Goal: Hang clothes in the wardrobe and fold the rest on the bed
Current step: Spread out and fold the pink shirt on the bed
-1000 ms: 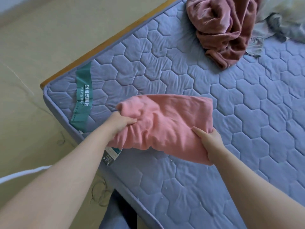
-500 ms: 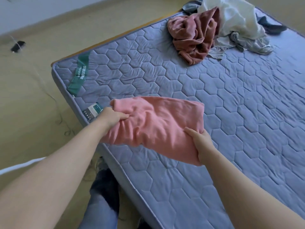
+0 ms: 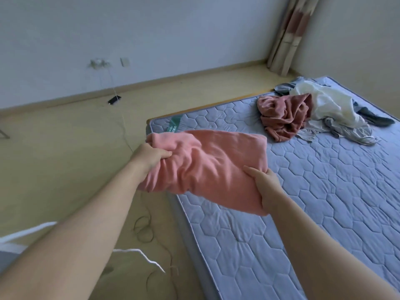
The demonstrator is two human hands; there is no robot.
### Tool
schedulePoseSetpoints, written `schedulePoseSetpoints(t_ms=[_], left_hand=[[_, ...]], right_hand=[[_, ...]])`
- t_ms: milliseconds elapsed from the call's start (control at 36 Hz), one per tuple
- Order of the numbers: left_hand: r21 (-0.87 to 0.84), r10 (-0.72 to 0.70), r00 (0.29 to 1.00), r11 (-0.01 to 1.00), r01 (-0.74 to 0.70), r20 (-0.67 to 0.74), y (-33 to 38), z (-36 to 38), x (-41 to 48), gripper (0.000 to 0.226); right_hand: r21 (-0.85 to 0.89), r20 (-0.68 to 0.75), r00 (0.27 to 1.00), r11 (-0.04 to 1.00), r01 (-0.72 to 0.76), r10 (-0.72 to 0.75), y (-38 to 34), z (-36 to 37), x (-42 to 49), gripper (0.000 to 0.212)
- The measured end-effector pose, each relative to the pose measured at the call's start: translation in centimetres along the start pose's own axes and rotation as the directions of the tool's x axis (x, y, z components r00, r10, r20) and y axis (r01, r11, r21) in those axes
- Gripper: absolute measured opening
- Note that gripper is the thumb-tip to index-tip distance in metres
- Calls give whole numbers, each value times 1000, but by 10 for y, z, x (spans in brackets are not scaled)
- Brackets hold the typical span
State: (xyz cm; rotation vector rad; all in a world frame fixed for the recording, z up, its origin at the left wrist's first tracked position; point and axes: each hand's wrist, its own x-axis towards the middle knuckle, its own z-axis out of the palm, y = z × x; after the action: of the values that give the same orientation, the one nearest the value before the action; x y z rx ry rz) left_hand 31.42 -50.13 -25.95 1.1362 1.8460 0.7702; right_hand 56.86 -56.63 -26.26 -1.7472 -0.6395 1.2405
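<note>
A folded pink fleecy cloth bundle (image 3: 207, 161) is held over the green-labelled corner of the lilac quilted mattress (image 3: 324, 191), with its left end out past the mattress edge. The left hand (image 3: 149, 155) grips that bunched end with curled fingers. The right hand (image 3: 265, 182) pinches the bundle's near edge, thumb on top and fingers hidden beneath. The bundle looks soft, thick and light, and it wrinkles between the grips. Held by one end the fold would likely slump open, so support from below at both ends seems safest. A crumpled rust-red garment (image 3: 283, 118) lies heaped toward the mattress's far end.
</note>
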Motion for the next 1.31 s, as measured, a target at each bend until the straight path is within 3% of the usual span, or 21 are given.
schedulePoseSetpoints(t_ms=[194,333,583,806,889,945,1028,1306], left_hand=[[-108,11,994,994,-22,-104,20,-102,-34,40],[-158,99,972,978,-134,-212,43,-164,-65,35],[-155,178,892,952,-263,-416,76,-249,-135,35],[-201,223,786,894,-401,-576,87,-311,-227,29],[-187,221,746,888,-421,-629,87,-326,-264,10],[-196,215,720,876,-440,-660,83,-337,-288,16],[-230,164,681,863,-449,-714,74,-352,-322,14],[-280,-50,500,874,-398,-865,38,-413,-448,12]], right_hand=[[20,110,986,993,120,-122,-55,53,-56,11],[15,199,956,976,216,-214,-94,84,-92,20],[64,405,837,925,375,-367,-168,111,-147,25],[145,627,647,880,451,-435,-209,120,-199,23],[166,697,573,874,458,-432,-217,130,-219,26],[174,745,520,874,453,-418,-220,139,-232,27],[206,827,413,889,409,-381,-221,155,-255,34],[256,928,150,877,407,-340,-210,219,-367,29]])
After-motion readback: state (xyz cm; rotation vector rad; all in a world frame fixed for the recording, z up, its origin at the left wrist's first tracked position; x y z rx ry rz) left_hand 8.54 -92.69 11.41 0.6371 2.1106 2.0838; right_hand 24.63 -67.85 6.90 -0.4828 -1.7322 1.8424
